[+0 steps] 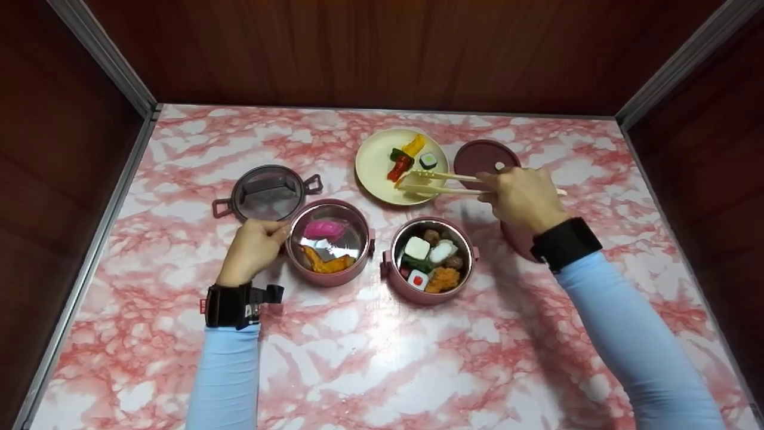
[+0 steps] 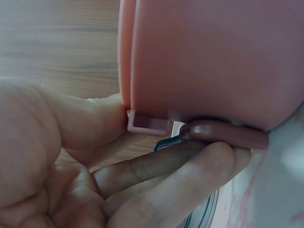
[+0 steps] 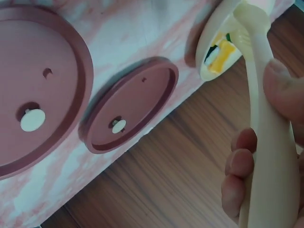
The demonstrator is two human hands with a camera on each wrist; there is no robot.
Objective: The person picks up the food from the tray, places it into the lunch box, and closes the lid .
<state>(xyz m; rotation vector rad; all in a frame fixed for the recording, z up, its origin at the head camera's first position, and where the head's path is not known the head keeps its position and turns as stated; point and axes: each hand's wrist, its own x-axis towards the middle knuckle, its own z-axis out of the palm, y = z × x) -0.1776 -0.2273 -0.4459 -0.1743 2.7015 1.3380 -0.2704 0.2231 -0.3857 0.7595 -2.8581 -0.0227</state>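
My left hand (image 1: 253, 251) grips the side of a pink round lunch container (image 1: 328, 279). In the left wrist view, its thumb is at the rim and its fingers curl under a dark side latch (image 2: 223, 134). A magenta food piece (image 1: 324, 229) and a golden fried piece (image 1: 328, 263) lie inside that container. My right hand (image 1: 528, 197) holds cream tongs (image 1: 453, 190), with one spoon-shaped tip and one forked tip. Those tips reach over the cream plate (image 1: 373, 179), beside an orange sliver, red and yellow pepper strips (image 1: 400, 169) and a sushi roll (image 1: 428, 160).
A second pink container (image 1: 428, 297) holds several toy foods, including rice, meatballs and a fried piece. A clear grey lid with two handles (image 1: 268, 194) lies at the left. Two maroon lids (image 1: 477, 152) (image 3: 130, 109) lie at the right, partly beneath my right arm.
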